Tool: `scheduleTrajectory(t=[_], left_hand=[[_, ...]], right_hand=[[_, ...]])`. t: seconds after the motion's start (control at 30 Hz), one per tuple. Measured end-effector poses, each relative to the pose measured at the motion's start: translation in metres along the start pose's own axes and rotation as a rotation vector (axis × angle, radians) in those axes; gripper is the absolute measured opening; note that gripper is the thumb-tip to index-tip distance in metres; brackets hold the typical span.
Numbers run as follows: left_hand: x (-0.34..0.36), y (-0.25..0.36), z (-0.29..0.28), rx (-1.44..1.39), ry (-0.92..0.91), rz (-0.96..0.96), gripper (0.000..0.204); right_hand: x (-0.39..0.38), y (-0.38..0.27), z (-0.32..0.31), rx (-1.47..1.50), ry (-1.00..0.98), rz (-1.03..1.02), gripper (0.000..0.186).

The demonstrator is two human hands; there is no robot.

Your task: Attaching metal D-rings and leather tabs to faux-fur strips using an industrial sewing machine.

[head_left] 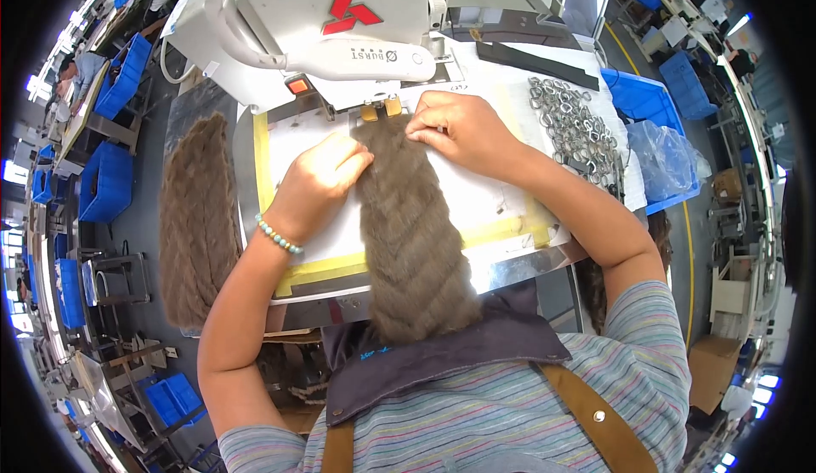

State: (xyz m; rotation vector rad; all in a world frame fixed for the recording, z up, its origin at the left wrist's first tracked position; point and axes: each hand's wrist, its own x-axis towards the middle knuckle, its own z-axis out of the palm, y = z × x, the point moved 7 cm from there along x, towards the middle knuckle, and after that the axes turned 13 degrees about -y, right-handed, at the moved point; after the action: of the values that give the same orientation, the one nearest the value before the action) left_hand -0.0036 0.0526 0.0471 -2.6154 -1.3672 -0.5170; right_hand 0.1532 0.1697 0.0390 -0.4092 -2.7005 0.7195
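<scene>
A long brown fur strip [415,235] runs from beneath the gold-coloured feet of the white sewing machine [297,18] over the table edge to my apron. My left hand [325,169] is closed, thumb and fingers pinching the strip's left edge a little below the feet. At the strip's far right edge, close beside the feet, my right hand [461,130] also pinches the fur between thumb and fingers. The needle area is partly hidden by the machine head. Another brown fur piece [201,226] lies along the table's left side.
Right of my right forearm lies a pile of metal rings [571,123]. Behind it rests a black strip [537,65]. A blue bin [687,191] with a clear plastic bag [659,157] stands at the right. Yellow tape [327,271] borders the white work surface.
</scene>
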Motion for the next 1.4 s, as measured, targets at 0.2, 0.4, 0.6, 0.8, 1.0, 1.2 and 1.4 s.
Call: scheduleTrajectory(t=[0.2,0.4,0.6,0.8,1.0,1.2,1.4], left_hand=[[0.008,0.007,-0.01,-0.275,-0.027,0.012,0.017],[0.011,0.01,0.019,-0.141,-0.117,-0.102,0.03],[0.011,0.005,0.021,-0.056,-0.206,-0.177,0.035],[0.011,0.005,0.02,-0.028,-0.223,-0.173,0.036],[0.011,-0.001,0.019,-0.066,-0.257,-0.174,0.035],[0.009,-0.001,0.017,-0.052,-0.234,-0.152,0.055],[0.01,0.0,0.019,-0.033,-0.258,-0.16,0.033]], right_hand=[[-0.004,-0.013,-0.01,0.074,-0.2,-0.032,0.007],[-0.007,-0.007,0.0,0.205,-0.367,0.03,0.008],[-0.008,-0.004,0.002,0.214,-0.356,0.033,0.008],[-0.007,-0.005,0.001,0.222,-0.361,0.037,0.008],[-0.007,-0.005,0.002,0.215,-0.37,0.042,0.009],[-0.007,-0.005,0.003,0.213,-0.369,0.043,0.009],[-0.007,-0.004,0.003,0.239,-0.377,0.048,0.008]])
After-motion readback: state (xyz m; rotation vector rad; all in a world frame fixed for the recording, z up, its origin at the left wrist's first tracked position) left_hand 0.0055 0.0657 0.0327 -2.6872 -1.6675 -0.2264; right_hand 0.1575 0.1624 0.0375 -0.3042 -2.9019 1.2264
